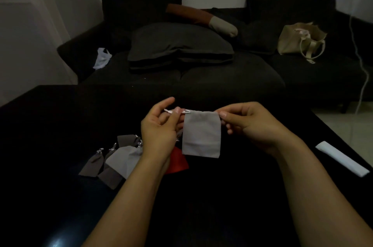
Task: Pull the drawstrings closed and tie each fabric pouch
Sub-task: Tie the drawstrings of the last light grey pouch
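Note:
A light grey fabric pouch (201, 133) hangs flat above the black table between both hands. My left hand (159, 125) pinches the silvery drawstring (177, 111) at the pouch's top left corner. My right hand (248, 123) pinches the top right corner of the pouch; whether it has a string is hidden by the fingers. On the table to the left lies a pile of several grey and brown pouches (119, 157) with silvery strings. A red pouch (177, 163) lies under my left wrist, partly hidden.
The black table (60, 125) fills the foreground. A white folded strip (343, 157) lies near its right edge. Behind the table stands a dark sofa (181, 77) with cushions, a beige tote bag (300, 40) and a white cloth (103, 57).

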Demonstrator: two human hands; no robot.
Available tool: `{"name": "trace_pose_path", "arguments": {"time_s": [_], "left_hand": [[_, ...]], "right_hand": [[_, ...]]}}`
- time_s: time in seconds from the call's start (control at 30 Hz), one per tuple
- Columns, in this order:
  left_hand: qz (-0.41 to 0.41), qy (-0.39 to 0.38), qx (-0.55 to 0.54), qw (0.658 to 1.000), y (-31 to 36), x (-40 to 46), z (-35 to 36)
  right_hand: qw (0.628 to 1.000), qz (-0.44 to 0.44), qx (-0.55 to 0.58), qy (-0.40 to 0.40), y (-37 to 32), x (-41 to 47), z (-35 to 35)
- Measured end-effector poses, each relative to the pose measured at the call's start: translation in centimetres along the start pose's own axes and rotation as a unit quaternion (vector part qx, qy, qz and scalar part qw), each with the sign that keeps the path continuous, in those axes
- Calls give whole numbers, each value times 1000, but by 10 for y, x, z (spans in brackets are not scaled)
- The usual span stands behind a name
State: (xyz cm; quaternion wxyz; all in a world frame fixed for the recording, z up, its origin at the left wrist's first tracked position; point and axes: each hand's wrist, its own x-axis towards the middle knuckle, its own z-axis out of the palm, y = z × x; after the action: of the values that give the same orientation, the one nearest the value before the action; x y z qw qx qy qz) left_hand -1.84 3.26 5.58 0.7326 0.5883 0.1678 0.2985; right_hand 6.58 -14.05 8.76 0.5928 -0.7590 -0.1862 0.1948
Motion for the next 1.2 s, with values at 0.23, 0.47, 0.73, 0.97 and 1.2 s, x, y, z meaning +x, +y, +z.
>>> {"name": "trace_pose_path", "arguments": {"time_s": [0.23,0.47,0.73,0.97,1.2], "left_hand": [[-102,27,-192,976,-1,5,4],[-144,41,-189,971,-3,4,7],[-183,23,-224,957,-1,2,11],[-212,37,-273,938,-2,3,11],[-177,57,-287,940,-3,12,4]], "right_hand": [[991,1,126,43,1,2,5],[987,32,159,0,0,5,5],[928,24,371,-21,-1,5,10],[880,64,469,-33,3,11,20],[897,81,434,6,6,15,13]]}}
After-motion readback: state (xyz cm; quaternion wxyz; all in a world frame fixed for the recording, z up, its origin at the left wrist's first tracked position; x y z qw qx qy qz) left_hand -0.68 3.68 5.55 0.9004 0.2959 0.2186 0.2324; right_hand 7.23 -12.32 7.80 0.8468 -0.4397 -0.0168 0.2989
